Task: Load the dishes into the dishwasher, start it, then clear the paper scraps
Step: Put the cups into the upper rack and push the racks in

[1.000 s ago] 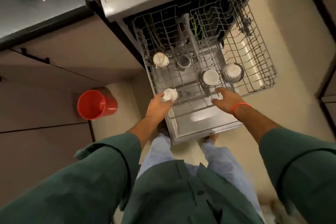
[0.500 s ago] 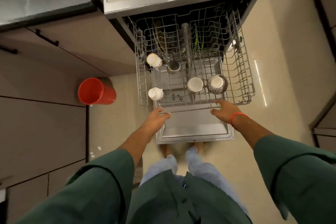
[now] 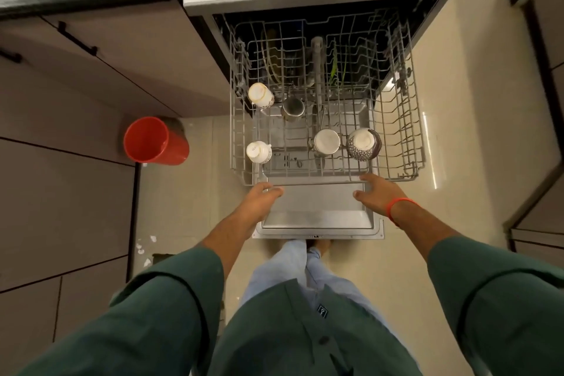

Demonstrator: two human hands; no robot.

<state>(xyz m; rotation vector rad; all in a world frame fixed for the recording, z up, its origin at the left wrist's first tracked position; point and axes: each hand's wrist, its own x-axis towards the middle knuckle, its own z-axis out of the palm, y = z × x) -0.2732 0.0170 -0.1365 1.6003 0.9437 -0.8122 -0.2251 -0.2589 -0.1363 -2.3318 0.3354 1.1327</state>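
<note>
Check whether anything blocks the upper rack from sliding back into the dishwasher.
Nothing visible does. The upper rack is pulled out over the open door; both the left hand and right hand are at its front rail. The cups sit inside the rack, and the tub opening behind looks clear.

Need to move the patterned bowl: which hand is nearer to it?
Right. The right hand is at the rack's front rail just below the patterned bowl. The left hand is at the same rail but well over to the bowl's left.
</note>
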